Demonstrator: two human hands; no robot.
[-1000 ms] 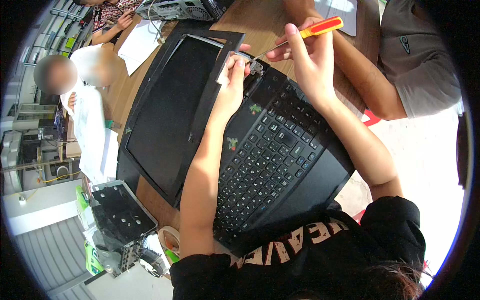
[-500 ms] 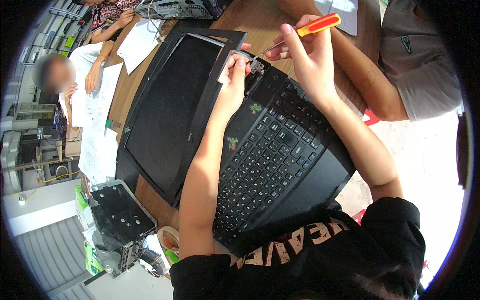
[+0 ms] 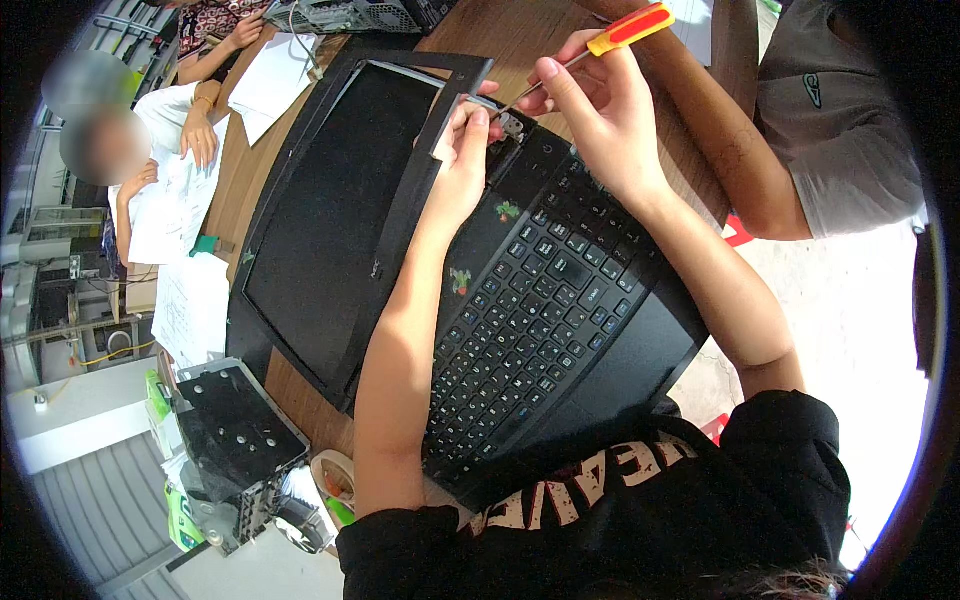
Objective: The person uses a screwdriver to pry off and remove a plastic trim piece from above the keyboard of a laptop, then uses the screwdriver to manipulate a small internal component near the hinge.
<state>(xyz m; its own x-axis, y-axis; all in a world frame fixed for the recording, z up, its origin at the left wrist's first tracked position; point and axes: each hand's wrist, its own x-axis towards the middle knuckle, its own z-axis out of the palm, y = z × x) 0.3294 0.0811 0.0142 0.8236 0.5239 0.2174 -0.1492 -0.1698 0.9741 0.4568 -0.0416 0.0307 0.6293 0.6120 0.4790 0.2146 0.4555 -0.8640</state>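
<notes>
A black laptop (image 3: 600,390) lies opened wide in front of me, its keyboard side nearest my body. Its screen (image 3: 340,215) leans back to the left, and the bezel (image 3: 415,205) stands away from the panel near the hinge corner. My left hand (image 3: 462,160) is closed on that bezel corner. In my right hand (image 3: 605,120) is a screwdriver (image 3: 632,28) with a red and yellow handle. Its thin shaft slants down to my left fingertips, beside the bare metal hinge (image 3: 514,126). The exact tip is hidden by the fingers.
A person in a grey sleeve (image 3: 850,130) rests an arm along the right table edge. Papers (image 3: 190,310) lie at the left, near another person's hand (image 3: 200,143). A metal computer case (image 3: 370,15) stands at the back; a dark metal unit (image 3: 240,430) sits front left.
My right hand and the screwdriver have shifted slightly left and up in the picture. The left hand keeps its hold on the bezel. At the far left, the seated person's hand has moved.
</notes>
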